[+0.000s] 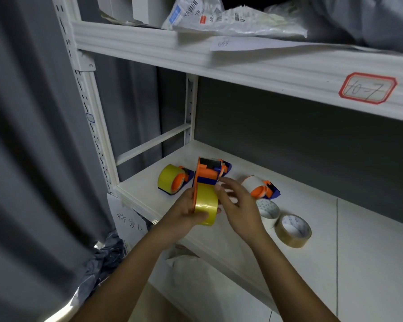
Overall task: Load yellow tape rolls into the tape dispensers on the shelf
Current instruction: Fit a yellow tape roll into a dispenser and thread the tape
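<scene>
The yellow tape roll [206, 206] I'm working on is up off the shelf [370, 240], seated at the lower end of the orange-and-blue dispenser [208, 174] that I'm holding tilted in front of me, its cutter end pointing up and away. My left hand [184, 211] has its fingers [199, 216] curled round the roll and the orange side plate, gripping both together; my right hand [237, 205] is at the other side with fingers fairly straight and loosely spread, touching the roll's face and the dispenser body rather than gripping, as far as I can tell. I'd judge the roll is on or nearly on its hub, but I can't see the tape end, so threading it up to the cutter looks like what's left for this one. To the left, lying on the shelf, a second dispenser [176, 180] already carries a yellow roll, which I take as done. To the right lies a third dispenser [262, 188] holding a white core or roll, not yellow, so that one probably still wants loading. Just beyond my right hand sit two loose rolls on the shelf, a white one [269, 211] and a brownish clear one [293, 230] touching it. I'd put the task at roughly the middle.
</scene>
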The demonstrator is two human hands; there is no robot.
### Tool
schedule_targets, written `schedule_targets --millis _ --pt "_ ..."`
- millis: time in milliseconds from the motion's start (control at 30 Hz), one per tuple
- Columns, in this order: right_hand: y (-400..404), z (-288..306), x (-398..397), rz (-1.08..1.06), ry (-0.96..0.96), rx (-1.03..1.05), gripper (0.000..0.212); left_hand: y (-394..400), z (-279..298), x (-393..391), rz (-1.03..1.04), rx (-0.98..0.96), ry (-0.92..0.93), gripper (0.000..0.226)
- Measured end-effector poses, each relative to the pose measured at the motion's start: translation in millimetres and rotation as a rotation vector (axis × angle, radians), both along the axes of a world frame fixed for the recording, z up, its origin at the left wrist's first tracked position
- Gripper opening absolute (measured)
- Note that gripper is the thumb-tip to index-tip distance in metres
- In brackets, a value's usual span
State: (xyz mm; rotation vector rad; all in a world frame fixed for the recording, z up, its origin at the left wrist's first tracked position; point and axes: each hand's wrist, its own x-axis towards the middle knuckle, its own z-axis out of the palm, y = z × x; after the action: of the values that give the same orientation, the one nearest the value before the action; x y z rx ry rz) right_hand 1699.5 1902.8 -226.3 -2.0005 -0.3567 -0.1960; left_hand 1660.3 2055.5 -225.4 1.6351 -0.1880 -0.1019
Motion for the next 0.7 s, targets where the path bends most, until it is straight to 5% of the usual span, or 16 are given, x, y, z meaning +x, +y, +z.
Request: schedule_targets --millis 100,200,533,700 --pt "-10 0 -3 0.050 -0.414 -0.114 0.015 0 0 0 -0.002 0.027 -0.025 0.049" --pt "-12 2 -11 0.121 -0.610 -0.295 0.011 -2 1 1 -0.018 0.074 -0.066 0.046" --pt "-11 -1 -17 0.090 -0.744 -0.575 0.006 -10 -10 8 -0.001 0.154 -0.053 0.039" --pt "-16 -6 -12 0.090 -0.471 -0.328 0.010 -13 -28 11 -0.035 0.109 0.017 0.040"
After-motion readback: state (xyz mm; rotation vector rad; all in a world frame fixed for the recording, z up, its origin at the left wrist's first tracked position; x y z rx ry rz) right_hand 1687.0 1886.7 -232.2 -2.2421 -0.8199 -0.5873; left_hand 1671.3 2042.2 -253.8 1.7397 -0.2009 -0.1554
